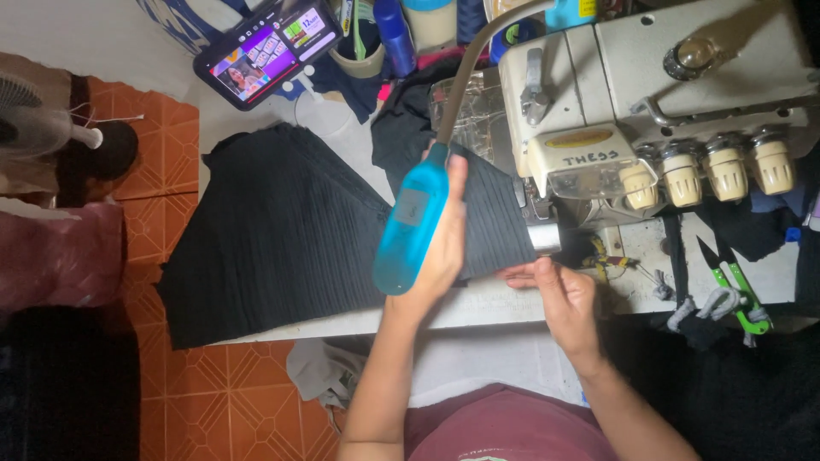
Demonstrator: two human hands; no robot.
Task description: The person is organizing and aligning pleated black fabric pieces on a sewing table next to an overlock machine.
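A black ribbed fabric [282, 230] lies spread over the white table [487, 300] and hangs off its left end. My left hand [444, 243] rests flat on the fabric just left of the sewing machine [649, 94]. A blue lamp on a gooseneck [412, 218] hangs in front of that hand and hides part of it. My right hand [559, 299] touches the fabric's edge below the machine's presser area, fingers pointing left.
A phone [269, 47] with a lit screen leans at the table's back. Green thread snips [739, 294] lie at the right. Bottles and dark cloth crowd the back. A fan [51, 128] stands on the orange tiled floor at the left.
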